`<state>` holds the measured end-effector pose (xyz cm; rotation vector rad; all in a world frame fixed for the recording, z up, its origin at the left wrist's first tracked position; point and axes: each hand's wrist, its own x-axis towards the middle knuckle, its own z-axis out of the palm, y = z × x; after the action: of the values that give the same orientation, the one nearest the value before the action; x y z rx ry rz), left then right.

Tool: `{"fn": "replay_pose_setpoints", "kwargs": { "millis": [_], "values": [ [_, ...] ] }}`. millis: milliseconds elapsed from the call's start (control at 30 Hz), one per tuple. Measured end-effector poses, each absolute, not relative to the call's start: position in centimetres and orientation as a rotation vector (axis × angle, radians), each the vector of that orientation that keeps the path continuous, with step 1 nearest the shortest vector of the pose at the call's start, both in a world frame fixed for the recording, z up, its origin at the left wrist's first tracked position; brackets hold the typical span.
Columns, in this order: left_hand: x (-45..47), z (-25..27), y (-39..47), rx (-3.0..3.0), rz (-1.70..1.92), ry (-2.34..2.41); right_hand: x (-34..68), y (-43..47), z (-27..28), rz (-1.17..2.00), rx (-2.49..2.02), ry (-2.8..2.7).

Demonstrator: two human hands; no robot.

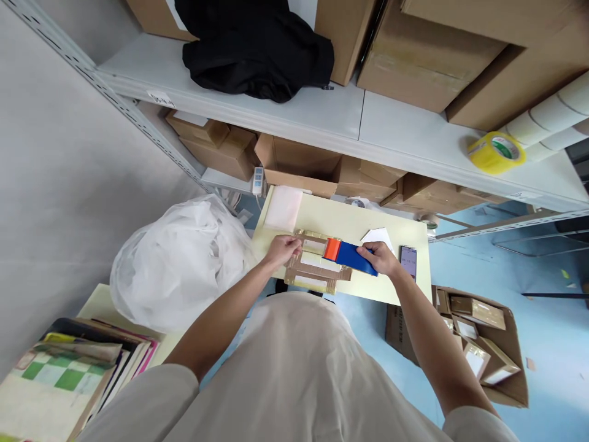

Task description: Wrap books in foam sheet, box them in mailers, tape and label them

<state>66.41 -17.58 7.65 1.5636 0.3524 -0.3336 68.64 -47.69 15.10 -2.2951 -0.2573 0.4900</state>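
Note:
A small brown cardboard parcel [315,270] wrapped in clear tape with white labels lies on a pale yellow table [350,218]. My left hand [281,249] presses on the parcel's left end. My right hand [380,258] grips a blue tool with an orange-red end [346,254], laid across the parcel's top right. A white paper piece [378,236] lies just behind my right hand.
A phone [408,260] lies at the table's right edge, a white pad [283,209] at its far left. A white plastic bag [177,261] bulges on the left. An open box of small parcels [483,344] stands on the floor at right. Yellow tape roll [497,151] on the shelf.

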Motion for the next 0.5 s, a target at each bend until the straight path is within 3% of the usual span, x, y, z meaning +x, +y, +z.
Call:
{"fn": "replay_pose_setpoints", "kwargs": {
  "millis": [233, 500],
  "values": [
    [65.9, 6.1, -11.8, 1.676, -0.309, 0.464, 68.2, -48.7, 15.0, 0.496, -2.492, -0.277],
    [65.0, 2.3, -13.1, 1.879, -0.343, 0.458, 67.9, -47.3, 14.0, 0.511, -2.532, -0.254]
  ]
}}
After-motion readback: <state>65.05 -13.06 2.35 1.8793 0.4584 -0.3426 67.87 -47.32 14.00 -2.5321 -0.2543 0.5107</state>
